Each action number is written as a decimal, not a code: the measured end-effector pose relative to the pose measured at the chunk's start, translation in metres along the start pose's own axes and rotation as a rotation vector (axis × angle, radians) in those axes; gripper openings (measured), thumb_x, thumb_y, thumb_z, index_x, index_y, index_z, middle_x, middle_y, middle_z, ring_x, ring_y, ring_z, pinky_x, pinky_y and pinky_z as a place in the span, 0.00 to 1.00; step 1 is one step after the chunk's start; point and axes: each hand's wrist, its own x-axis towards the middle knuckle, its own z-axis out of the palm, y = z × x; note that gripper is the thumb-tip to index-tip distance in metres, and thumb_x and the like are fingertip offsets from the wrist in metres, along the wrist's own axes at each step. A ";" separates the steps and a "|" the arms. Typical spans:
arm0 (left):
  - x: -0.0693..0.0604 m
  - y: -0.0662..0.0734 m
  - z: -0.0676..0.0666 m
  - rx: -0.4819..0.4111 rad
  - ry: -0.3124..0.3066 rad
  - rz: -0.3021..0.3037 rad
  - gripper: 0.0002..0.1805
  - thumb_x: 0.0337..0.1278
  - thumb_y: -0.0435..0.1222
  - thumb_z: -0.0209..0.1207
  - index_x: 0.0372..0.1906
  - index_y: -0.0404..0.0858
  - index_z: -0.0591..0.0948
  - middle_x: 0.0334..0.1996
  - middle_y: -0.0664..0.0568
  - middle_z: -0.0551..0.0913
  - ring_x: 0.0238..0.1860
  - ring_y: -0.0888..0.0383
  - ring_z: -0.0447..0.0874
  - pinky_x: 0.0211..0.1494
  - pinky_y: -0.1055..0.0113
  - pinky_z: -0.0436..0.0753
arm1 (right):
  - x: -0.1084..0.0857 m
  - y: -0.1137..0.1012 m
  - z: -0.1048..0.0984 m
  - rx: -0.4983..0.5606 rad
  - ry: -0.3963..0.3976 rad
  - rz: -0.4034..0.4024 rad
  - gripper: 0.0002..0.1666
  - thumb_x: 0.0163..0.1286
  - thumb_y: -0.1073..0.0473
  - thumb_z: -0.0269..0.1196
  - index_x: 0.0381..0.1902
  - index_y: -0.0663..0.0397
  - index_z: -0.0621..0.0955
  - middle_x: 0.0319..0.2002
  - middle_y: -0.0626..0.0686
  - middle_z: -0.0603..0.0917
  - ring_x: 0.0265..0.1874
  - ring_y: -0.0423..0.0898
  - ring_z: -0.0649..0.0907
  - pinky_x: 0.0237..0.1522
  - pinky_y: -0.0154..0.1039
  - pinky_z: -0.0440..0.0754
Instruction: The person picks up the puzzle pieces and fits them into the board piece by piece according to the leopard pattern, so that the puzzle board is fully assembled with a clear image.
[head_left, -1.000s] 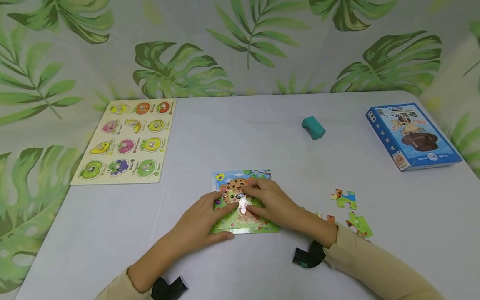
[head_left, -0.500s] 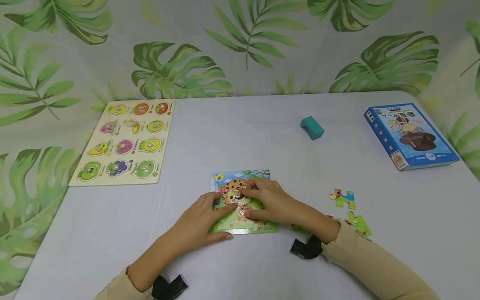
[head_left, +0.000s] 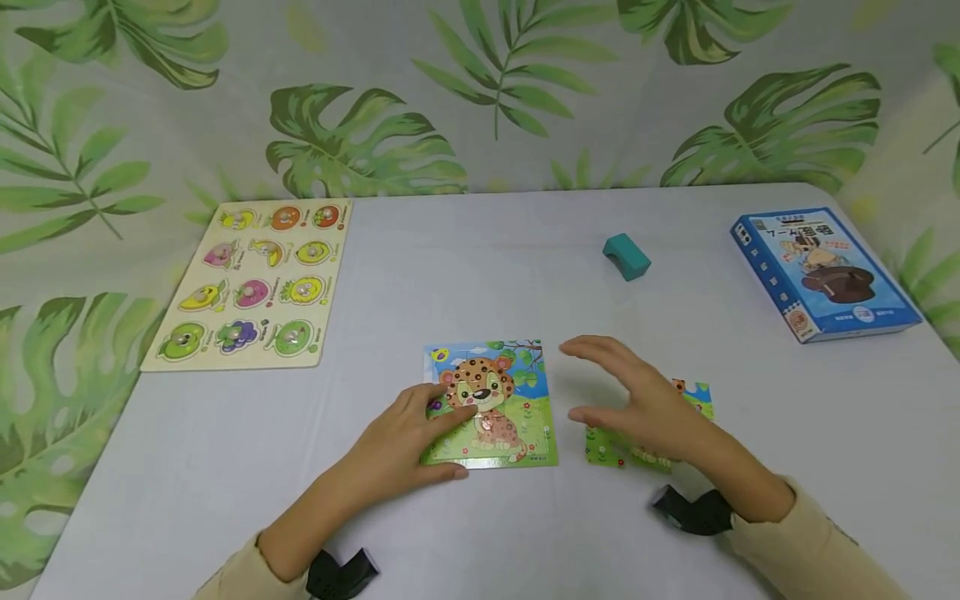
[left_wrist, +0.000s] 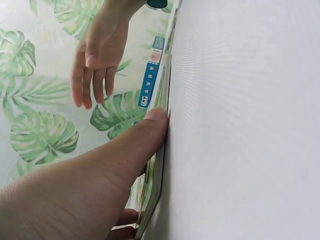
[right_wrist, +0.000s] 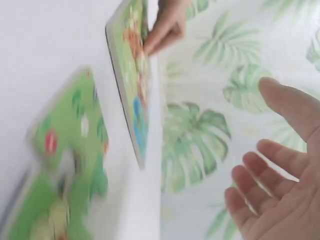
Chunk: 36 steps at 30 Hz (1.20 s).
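Note:
A square jigsaw puzzle (head_left: 536, 429) of a spotted cub lies flat on the white table. My left hand (head_left: 401, 437) rests on its left side, fingers straight on the picture and thumb along the near edge. In the left wrist view the thumb lies against the puzzle's edge (left_wrist: 159, 175). My right hand (head_left: 648, 404) is off the puzzle, to its right, over loose puzzle pieces (head_left: 606, 450); its fingers are spread and hold nothing. In the right wrist view, joined green pieces (right_wrist: 75, 117) lie beside the puzzle (right_wrist: 125, 65). The hand and arm hide part of the loose pieces.
A fruit peg board (head_left: 247, 287) stands at the left rear of the table. A teal arched block (head_left: 628, 257) sits at the back, and a blue box (head_left: 832, 275) lies at the right rear. Behind the table hangs a leaf-patterned cloth (head_left: 525, 75).
My right hand has let go of the puzzle and moved right, over the loose pieces, its fingers spreading. The cub's picture is now uncovered there. My left hand has stayed in place.

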 end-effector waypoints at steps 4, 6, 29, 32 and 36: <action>-0.001 0.000 0.000 -0.006 -0.004 -0.002 0.38 0.43 0.62 0.58 0.63 0.55 0.68 0.60 0.44 0.61 0.59 0.51 0.58 0.54 0.57 0.69 | -0.022 0.006 -0.021 -0.063 0.154 -0.023 0.43 0.46 0.65 0.71 0.61 0.51 0.68 0.57 0.48 0.70 0.57 0.39 0.66 0.54 0.30 0.64; -0.001 0.000 0.000 -0.007 -0.007 -0.003 0.38 0.43 0.62 0.58 0.63 0.55 0.67 0.60 0.44 0.60 0.59 0.51 0.57 0.54 0.57 0.69 | -0.032 0.012 -0.029 -0.094 0.207 -0.030 0.45 0.42 0.69 0.72 0.60 0.53 0.68 0.56 0.49 0.71 0.56 0.36 0.66 0.53 0.23 0.61; -0.001 -0.001 0.000 -0.016 -0.014 -0.004 0.37 0.44 0.62 0.57 0.63 0.56 0.67 0.61 0.44 0.60 0.60 0.50 0.57 0.53 0.55 0.70 | -0.075 0.086 -0.037 -0.156 0.177 0.223 0.38 0.51 0.61 0.69 0.60 0.56 0.68 0.55 0.57 0.71 0.58 0.33 0.63 0.58 0.24 0.55; -0.001 -0.001 0.001 -0.016 -0.009 -0.004 0.37 0.43 0.62 0.57 0.63 0.57 0.67 0.61 0.44 0.60 0.60 0.50 0.57 0.53 0.55 0.70 | -0.076 0.089 -0.037 -0.155 0.122 0.258 0.36 0.55 0.56 0.67 0.60 0.59 0.67 0.56 0.60 0.69 0.60 0.51 0.63 0.61 0.45 0.56; -0.001 -0.001 0.001 -0.016 -0.002 -0.001 0.37 0.43 0.62 0.57 0.63 0.57 0.67 0.62 0.45 0.59 0.60 0.50 0.57 0.53 0.55 0.70 | -0.075 0.091 -0.039 -0.161 0.080 0.295 0.34 0.56 0.55 0.66 0.58 0.62 0.69 0.54 0.64 0.68 0.55 0.66 0.64 0.52 0.63 0.58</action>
